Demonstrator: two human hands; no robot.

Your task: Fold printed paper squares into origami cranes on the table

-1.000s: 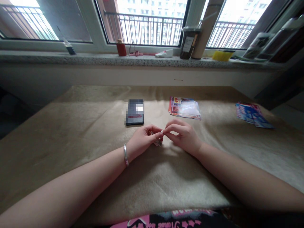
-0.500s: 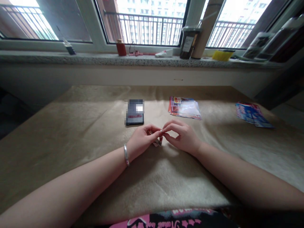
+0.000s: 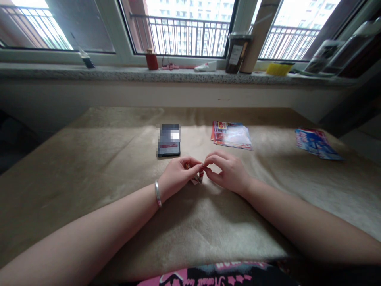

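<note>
My left hand, with a silver bangle on its wrist, and my right hand meet at the middle of a beige cloth-covered table. Both pinch a small folded piece of red-and-white paper between thumbs and fingertips. The paper stands just above the cloth and is mostly hidden by my fingers. Both forearms rest on the table.
A dark phone lies just beyond my left hand. A stack of printed leaflets lies beyond my right hand, another blue leaflet at far right. The windowsill holds a red cup, a jar and a yellow object.
The fingers have shifted slightly on the paper; more of its red-and-white edge shows between the hands. The arms have stayed in place.
</note>
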